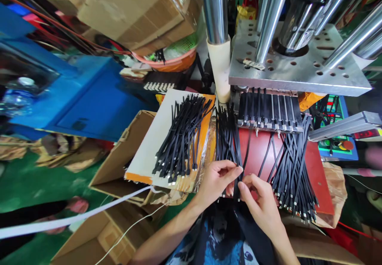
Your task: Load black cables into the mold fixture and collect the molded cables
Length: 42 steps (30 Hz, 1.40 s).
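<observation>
My left hand (215,177) and my right hand (259,200) meet over the near edge of a red work surface (313,165). Both pinch the ends of a few thin black cables (238,153) from the middle bundle (226,131). The cables run away from me toward a black slotted mould (268,112) under a steel press plate (298,68). A second pile of black cables (182,135) lies on a white and orange board (155,141) to the left. A third pile (294,173) fans out on the right of the red surface.
Chrome press columns (215,10) rise behind the mould. A blue machine housing (83,98) stands at left, with cardboard boxes (131,10) above and open cartons (116,165) below. A control panel (337,145) with buttons is at right. White straps cross the green floor (26,185).
</observation>
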Each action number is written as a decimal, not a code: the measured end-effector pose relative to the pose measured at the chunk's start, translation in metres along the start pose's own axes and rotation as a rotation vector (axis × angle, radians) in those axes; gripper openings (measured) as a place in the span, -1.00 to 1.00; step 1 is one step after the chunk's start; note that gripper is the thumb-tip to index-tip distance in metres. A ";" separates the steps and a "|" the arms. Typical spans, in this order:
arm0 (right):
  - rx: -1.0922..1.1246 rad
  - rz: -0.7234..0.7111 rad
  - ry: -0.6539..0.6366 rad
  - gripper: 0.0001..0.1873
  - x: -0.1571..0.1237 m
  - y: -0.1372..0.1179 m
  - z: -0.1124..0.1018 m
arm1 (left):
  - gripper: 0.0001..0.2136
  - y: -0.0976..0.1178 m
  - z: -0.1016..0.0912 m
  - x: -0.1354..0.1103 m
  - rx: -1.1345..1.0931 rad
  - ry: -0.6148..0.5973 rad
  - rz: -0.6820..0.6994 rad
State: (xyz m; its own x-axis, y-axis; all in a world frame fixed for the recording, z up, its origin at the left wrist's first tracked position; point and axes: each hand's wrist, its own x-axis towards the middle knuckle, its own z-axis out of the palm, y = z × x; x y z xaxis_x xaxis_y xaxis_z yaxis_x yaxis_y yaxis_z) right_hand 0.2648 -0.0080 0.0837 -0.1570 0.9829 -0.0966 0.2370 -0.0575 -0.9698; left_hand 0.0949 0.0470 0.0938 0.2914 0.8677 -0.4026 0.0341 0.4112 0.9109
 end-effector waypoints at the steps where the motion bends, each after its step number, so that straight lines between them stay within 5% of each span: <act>1: -0.008 -0.007 -0.037 -0.67 -0.001 -0.003 -0.003 | -0.57 0.000 0.002 -0.002 -0.058 -0.026 -0.017; 7: -0.013 0.072 -0.277 -0.73 -0.003 -0.018 -0.038 | -0.66 0.006 0.014 -0.019 0.092 -0.087 0.168; 14: 0.080 -0.025 0.154 -0.65 0.004 -0.018 -0.035 | -0.82 0.014 0.012 -0.012 0.459 -0.251 0.258; 17: 0.019 -0.071 0.150 -0.73 -0.001 -0.015 -0.027 | -0.64 0.044 0.006 0.009 0.396 -0.231 0.328; 23: -0.048 -0.128 0.159 -0.80 -0.016 -0.002 -0.027 | -0.81 0.087 0.016 0.033 0.359 -0.392 0.350; 29: -0.091 -0.177 0.243 -0.78 -0.019 0.000 -0.045 | -0.86 0.086 0.018 0.035 0.305 -0.468 0.292; 35: -0.088 -0.224 0.260 -0.83 -0.004 -0.014 -0.040 | -0.75 0.085 0.016 0.038 0.221 -0.454 0.281; 42: -0.114 -0.269 0.302 -0.74 0.005 -0.018 -0.038 | -0.72 0.083 0.019 0.043 0.288 -0.336 0.373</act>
State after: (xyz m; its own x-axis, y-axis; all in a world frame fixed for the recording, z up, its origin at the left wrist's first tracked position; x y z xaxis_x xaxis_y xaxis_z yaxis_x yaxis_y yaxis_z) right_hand 0.2961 0.0041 0.1097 0.0563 0.9684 0.2431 0.3330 0.2114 -0.9189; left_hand 0.1284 0.1134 0.1541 0.6195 0.7839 -0.0421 0.1163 -0.0386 0.9925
